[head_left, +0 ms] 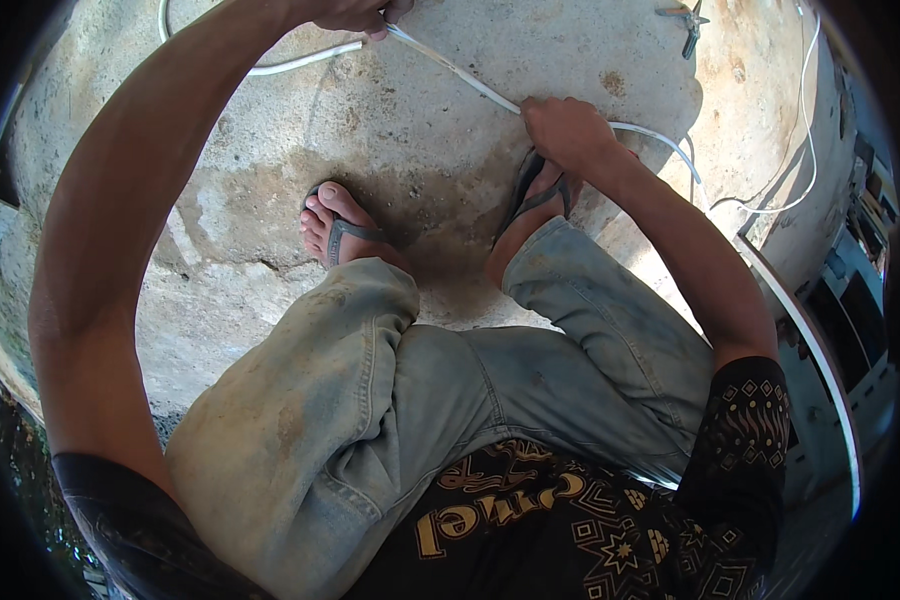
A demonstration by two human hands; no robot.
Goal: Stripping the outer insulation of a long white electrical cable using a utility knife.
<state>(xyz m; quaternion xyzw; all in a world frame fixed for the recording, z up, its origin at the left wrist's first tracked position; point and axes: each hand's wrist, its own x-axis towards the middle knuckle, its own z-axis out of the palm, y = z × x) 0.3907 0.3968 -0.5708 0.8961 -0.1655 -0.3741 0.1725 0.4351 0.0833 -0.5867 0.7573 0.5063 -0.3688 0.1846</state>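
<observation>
The left hand [355,14] — at the view's upper edge — and right hand [570,134] are clamping fingers on white cable [452,68]. Concrete [435,140] is spreading between cable and left sandal [342,231].

Your cable [470,81] is white, and the concrete floor [420,130] is pale grey, mottled with brown stains. Your jeans [280,420] are faded blue-grey with brownish smudges, your sandals [356,232] dark grey. Your black shirt [390,570] bears gold lettering and tan stars and diamonds.
</observation>
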